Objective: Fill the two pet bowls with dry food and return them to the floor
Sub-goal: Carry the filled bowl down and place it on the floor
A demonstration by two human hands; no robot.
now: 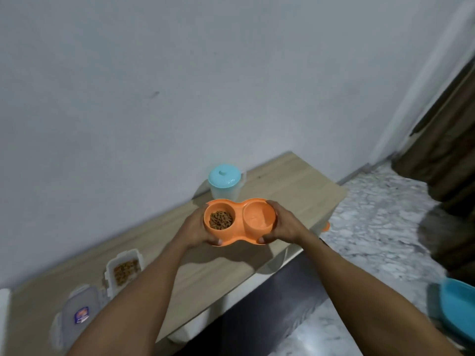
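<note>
Over the wooden table (282, 181), left hand (195, 229) and right hand (285, 224) each gripped an end of the orange double bowl (240, 201), held aloft; kibble (221, 220) filled one well, the other looked bare, floor (372, 227) return not yet done.

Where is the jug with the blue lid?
In the head view, the jug stands on the wooden table by the wall, just behind the orange double bowl held by the left hand and right hand.

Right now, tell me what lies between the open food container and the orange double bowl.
Head view: bare tabletop between the food container and the orange double bowl. Only the forearm of the left hand, which grips the bowl, crosses it.
</note>
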